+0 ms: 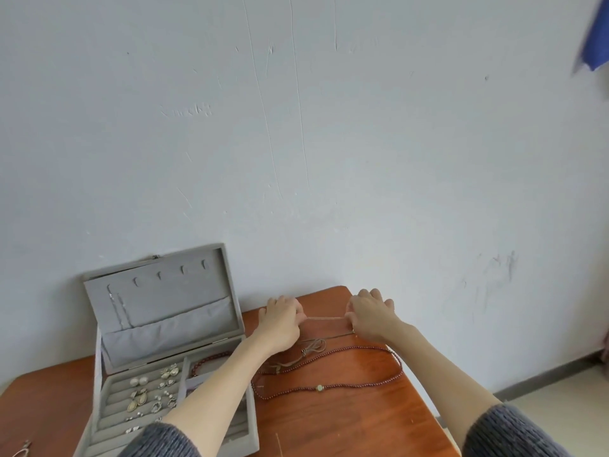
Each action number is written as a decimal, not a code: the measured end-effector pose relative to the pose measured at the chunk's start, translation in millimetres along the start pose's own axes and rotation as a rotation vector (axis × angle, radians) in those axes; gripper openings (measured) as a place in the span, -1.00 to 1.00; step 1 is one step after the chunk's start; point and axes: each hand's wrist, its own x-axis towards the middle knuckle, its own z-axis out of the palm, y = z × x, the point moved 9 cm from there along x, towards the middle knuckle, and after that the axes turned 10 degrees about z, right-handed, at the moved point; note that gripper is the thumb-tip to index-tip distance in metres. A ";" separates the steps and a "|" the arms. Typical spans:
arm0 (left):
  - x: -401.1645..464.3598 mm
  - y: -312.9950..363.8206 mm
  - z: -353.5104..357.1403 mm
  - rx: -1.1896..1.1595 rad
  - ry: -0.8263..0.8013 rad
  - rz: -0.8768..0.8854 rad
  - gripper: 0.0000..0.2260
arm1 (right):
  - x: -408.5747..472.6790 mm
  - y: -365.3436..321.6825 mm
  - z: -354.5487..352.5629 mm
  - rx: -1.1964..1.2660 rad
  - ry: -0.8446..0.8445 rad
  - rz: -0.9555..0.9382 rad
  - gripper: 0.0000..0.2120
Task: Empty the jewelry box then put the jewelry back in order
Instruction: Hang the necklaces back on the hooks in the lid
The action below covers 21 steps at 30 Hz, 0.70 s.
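Both grips pinching thin pale chain (326, 319) taut, left hand (280, 321), right hand (370, 316)

There is one gray jewelry box (164, 328) at the lower left and one brown table (346, 420). Two hands (280, 319) (370, 316) show in the middle, and one long dark red bead necklace (329, 387) lies below them. The open lid has five little hooks (159, 275).

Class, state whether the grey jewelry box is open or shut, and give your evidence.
Open. The jewelry box has its lid raised against the wall, showing hooks and earrings inside.
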 end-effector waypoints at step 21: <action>-110.2 34.5 -137.1 -0.665 -0.149 0.050 -0.76 | -104.0 -146.9 -111.5 0.861 -0.281 -0.309 -0.91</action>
